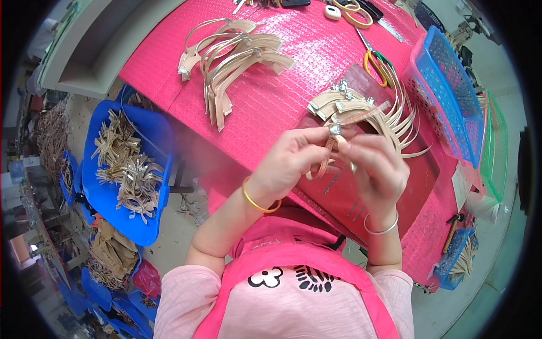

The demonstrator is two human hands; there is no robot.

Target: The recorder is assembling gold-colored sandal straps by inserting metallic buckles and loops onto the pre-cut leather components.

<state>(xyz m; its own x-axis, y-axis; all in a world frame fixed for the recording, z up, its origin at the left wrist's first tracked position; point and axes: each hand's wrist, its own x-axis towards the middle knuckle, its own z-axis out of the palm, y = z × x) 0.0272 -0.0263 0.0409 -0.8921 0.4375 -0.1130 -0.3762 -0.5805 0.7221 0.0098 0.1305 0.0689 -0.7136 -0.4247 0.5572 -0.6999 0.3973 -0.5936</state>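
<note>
Above the table's near edge, my left hand (291,153) is closed, its fingers pinching a thin beige strap (329,148) just below a silver buckle (335,130). From the other side my right hand (379,165) closes its fingertips on the same strap, close to the buckle. Part of the strap is hidden behind the fingers. Just beyond my hands lies a fanned bundle of beige straps (372,116) with buckles, their thin tails curving right. A second group of buckled straps (243,62) lies in bent stacks farther left.
Pink textured covering (293,34) spans the table, with a dark red mat (389,186) under my hands. Yellow-handled scissors (375,66) and tape rolls (357,12) lie at the back. Plastic baskets (451,93) stand right. A blue bin (141,223) of straps sits left.
</note>
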